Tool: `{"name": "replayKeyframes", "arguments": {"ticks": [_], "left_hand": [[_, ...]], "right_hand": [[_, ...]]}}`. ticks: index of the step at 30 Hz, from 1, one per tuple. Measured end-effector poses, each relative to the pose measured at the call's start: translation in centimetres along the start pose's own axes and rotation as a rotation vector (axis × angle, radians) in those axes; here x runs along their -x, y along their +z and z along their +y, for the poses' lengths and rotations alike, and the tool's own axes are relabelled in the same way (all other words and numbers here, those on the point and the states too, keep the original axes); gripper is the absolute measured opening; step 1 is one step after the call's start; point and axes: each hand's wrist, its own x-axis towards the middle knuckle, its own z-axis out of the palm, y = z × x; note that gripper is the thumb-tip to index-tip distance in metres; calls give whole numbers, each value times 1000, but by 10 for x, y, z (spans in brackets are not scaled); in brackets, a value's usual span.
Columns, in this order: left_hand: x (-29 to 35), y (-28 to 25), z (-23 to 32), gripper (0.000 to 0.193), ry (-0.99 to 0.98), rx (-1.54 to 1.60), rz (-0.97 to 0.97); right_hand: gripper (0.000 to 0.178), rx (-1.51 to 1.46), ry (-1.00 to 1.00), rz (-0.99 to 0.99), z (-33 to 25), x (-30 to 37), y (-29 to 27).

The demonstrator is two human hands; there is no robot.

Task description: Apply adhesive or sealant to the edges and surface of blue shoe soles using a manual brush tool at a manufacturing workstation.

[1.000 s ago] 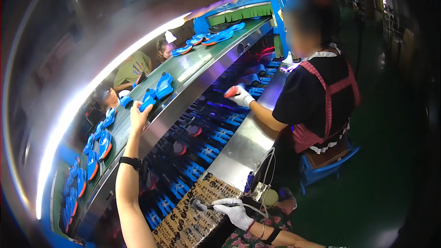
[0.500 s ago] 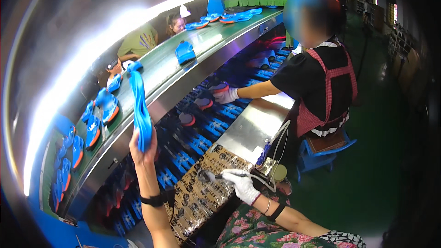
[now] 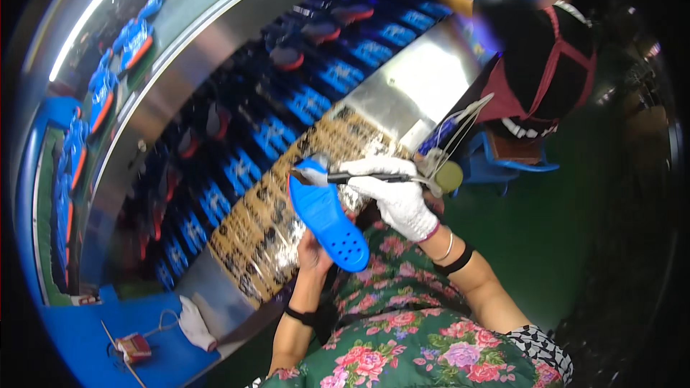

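Observation:
My bare left hand [image 3: 313, 253] grips a blue shoe sole [image 3: 318, 205] by its side, just above the covered bench. The sole lies tilted, with several small holes at its near end. In my right hand [image 3: 397, 194], which wears a white glove, is a brush with a black handle [image 3: 363, 177]. The brush's greyish head [image 3: 310, 176] is over the far end of the sole and seems to touch it. A pale tube [image 3: 431, 185] runs behind my right hand. My left fingers are partly hidden under the sole.
A patterned brown bench cover [image 3: 251, 244] lies below my hands. Beyond it, a lower rack [image 3: 273, 138] carries blue soles. The upper conveyor [image 3: 169, 43] bears more blue-and-orange soles. A co-worker in a red apron [image 3: 550, 75] sits right, near a blue stool [image 3: 517, 162]. A white glove [image 3: 194, 323] lies at lower left.
My left hand has brought the blue sole down from the conveyor to in front of me. My right hand has raised the brush onto the sole. The view has tilted down.

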Motion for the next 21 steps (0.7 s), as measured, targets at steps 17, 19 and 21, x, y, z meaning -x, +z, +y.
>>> {"name": "replayKeyframes", "arguments": {"ticks": [17,19,21], "left_hand": [[-25,74,-17,93,199,-63,337],[-26,69,-21,96,204,-149,329],[-20,36,-35,97,201,237,66]], "right_hand": [[25,850,-753,-185,-15,-13,18],[27,922,-765,-197,-7,-2,24],[30,917,-704,-247,2,11,30]]}}
